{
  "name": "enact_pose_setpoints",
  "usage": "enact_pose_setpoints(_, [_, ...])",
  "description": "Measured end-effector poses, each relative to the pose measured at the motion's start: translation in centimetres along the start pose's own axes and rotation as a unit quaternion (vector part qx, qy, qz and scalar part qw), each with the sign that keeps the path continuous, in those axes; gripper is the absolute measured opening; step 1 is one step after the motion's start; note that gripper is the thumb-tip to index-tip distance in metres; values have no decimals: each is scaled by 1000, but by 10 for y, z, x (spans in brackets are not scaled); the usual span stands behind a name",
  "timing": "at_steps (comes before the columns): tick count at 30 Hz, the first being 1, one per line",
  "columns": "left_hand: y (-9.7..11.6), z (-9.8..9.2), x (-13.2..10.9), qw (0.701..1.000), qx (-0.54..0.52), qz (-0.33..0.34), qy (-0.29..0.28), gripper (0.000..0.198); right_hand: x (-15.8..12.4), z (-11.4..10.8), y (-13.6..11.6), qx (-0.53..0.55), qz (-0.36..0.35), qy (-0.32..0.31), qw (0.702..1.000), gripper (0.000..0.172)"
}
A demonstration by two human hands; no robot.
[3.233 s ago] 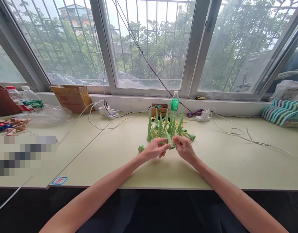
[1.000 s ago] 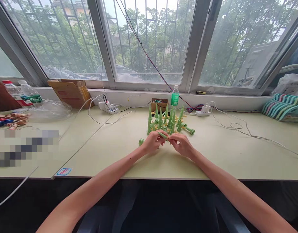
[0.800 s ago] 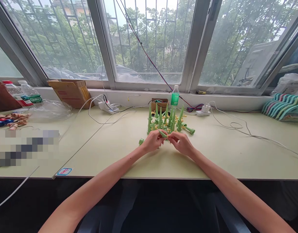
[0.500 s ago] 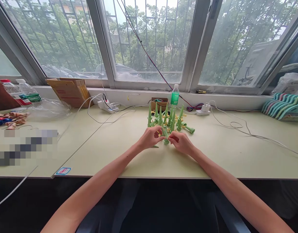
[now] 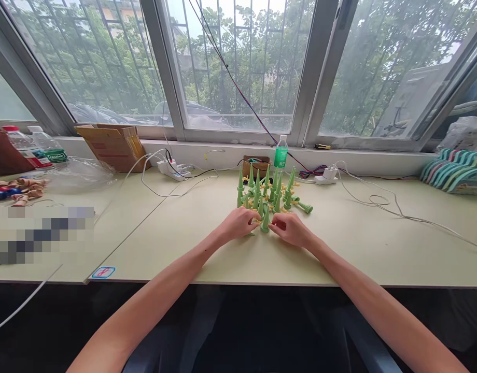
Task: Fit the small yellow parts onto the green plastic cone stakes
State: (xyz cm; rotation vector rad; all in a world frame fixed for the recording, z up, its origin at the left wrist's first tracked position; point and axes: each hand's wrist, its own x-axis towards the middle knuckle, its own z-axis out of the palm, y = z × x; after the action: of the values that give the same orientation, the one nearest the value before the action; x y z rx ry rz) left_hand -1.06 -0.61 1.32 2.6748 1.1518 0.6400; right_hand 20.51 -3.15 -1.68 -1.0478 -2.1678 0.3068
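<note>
Upright on the table, a green plant watering spike [image 5: 265, 223] stands point up between my two hands. My right hand [image 5: 291, 229] has its thumb and fingers pinched at the right side of this spike, low down, where the fingers hide the small part they grip. My left hand [image 5: 240, 224] is just left of the spike, with thumb and index finger a little apart and nothing visible between them. Behind my hands stands a cluster of green watering spikes [image 5: 291, 186], several with yellow valves. One green spike [image 5: 305, 207] lies on its side at the right of the cluster.
Behind the cluster are a small brown box [image 5: 256, 167] and a green-labelled bottle [image 5: 281, 153]. Power strips [image 5: 326, 177] and loose cables lie along the back. A cardboard box [image 5: 112, 150] stands at left, turquoise hangers [image 5: 454, 173] at right. The table's front edge runs below my forearms.
My left hand has drawn back slightly left and down from the spike, which now stands upright in plain view. My right hand stays at nearly the same place. The view has shifted slightly.
</note>
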Motion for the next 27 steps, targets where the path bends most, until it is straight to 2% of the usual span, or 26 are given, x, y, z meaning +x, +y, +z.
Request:
enact_pose_setpoints(6, [1,4,0,998,51,9,-23,21,0,-2,-2,-1,-1,-3,1000,23])
enact_pose_setpoints(10, [-2,7,1,999,39,15,-17,17,0,-2,-2,-6,2,6,1000,28])
enact_pose_setpoints(17, [-3,6,2,1000,-7,23,7,12,2,-5,-4,-9,18,85,996,42])
enact_pose_setpoints(22, [2,0,1,995,-42,21,86,18,2,-9,-8,9,27,129,991,44])
enact_pose_setpoints(27, [7,1,-2,982,-81,74,153,23,1,-10,-13,24,16,116,993,49])
